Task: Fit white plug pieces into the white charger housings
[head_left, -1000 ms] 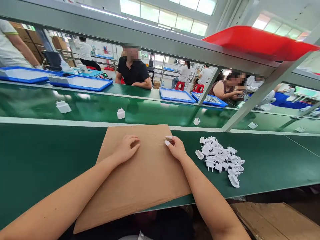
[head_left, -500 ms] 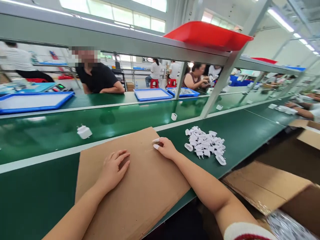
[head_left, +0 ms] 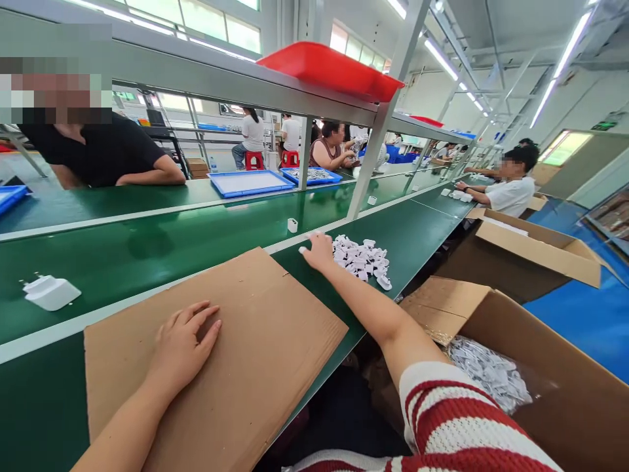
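My left hand [head_left: 184, 344] lies on a flat brown cardboard sheet [head_left: 265, 341], fingers loosely apart and nothing in them. Beyond the sheet's right edge, my right hand [head_left: 320, 253] is stretched out over the green bench, with thumb and fingers apart; white covers show on its fingertips, partly blurred. Beside it is a pile of small white plastic plug parts [head_left: 366, 261], partly hidden by this hand. A white charger housing [head_left: 292, 225] stands on the green belt just beyond my right hand. Farther left on the belt lies a white two-pin charger [head_left: 50, 292].
An open carton [head_left: 531, 334] holding bagged white parts stands at the lower right. Overhead, a red tray [head_left: 334, 69] sits on a shelf with a slanted post [head_left: 373, 151]. Across the belt are blue trays [head_left: 250, 183] and a person in black [head_left: 108, 154].
My right hand has left the cardboard and reached to the near side of the plug pile. My left hand stays on the sheet. The view has turned right.
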Motion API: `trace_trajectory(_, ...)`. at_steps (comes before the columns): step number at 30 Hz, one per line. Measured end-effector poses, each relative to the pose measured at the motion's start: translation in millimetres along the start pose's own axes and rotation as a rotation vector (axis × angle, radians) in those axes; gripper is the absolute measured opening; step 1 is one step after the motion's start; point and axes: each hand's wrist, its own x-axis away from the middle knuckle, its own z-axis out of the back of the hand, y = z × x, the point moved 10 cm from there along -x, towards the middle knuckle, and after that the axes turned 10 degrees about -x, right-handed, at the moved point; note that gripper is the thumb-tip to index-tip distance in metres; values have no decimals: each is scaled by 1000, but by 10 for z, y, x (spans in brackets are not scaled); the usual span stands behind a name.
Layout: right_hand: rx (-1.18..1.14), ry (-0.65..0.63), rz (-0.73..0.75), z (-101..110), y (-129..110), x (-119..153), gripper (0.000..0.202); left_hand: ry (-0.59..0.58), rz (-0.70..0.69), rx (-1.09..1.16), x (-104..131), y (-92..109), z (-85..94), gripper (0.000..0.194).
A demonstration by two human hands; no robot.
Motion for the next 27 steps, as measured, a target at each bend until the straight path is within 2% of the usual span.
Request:
trace_trajectory(2,155,12,-110,241,287,-159,61,-3,3,-4,-7,-2,-13,53)
trace_trajectory(4,233,-74,-238,368,586,-253,72,-7,4,-7,-15,-3,-25,51)
trace_trajectory(6,248,-190,-327,399,798,-275,78,-9,-1,-8,-22,-1,-36,50)
trace_trajectory(8,242,-263,-326,387,847,-267,76,-6,-4,-10,-28,1,-40,51)
trace_trajectory(12,234,-314,-158,283,588,-187,68,-10,-7,-17,-33,5,-52,54)
trace_trajectory(17,190,-369,45,125,161,-16,46,-9,-4,-15,-34,4,-41,54)
trace_trajectory(21,145,-356,127,132,-58,48,37,-14,8,-29,-33,2,-20,55)
trace_trajectory(27,39,-352,221,208,-389,140,39,-9,-5,-12,-37,6,-12,55)
